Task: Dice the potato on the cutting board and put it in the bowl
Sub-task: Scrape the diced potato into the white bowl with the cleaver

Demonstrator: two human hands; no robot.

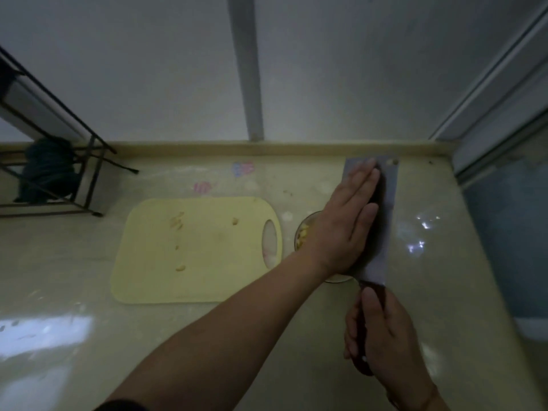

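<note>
Right hand grips the cleaver handle over the bowl, left hand flat and straight-fingered on the blade, diced potato in the bowl, scraps on the cutting board look wet, small, slippery, best swept not pinched.

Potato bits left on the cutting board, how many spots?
4: a cluster at the board's far middle, one near the handle hole, a speck mid-board, one nearer. The rest sit in the bowl, mostly hidden by the left hand.
</note>
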